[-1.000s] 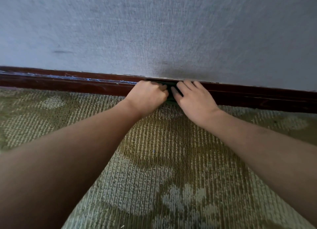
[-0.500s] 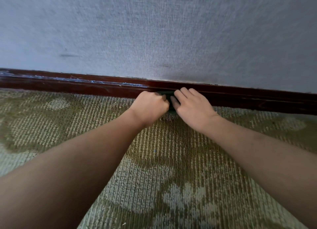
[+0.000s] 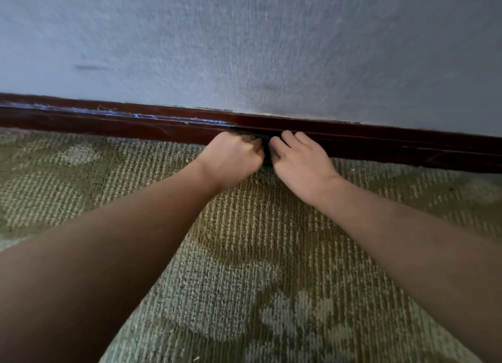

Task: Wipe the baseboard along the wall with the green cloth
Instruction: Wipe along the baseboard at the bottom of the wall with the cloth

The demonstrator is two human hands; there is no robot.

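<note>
Since the earlier frames, both hands are sitting lower on the baseboard, off its top edge and onto its front face. The left hand is gripping the green cloth with its fingers curled into a fist. The right hand is lying just beside it with its fingers loosely bent toward the wood. Whether the right hand is pinching the cloth cannot be told. The cloth is showing only as a dark sliver between the two hands, pressed to the baseboard just above the carpet.

The wiping step appears to be in progress. A pale blue streak is running along the ledge to the left of the hands, so the next move probably calls for sliding the cloth leftward under steady pressure. No containers are appearing in the view.
</note>
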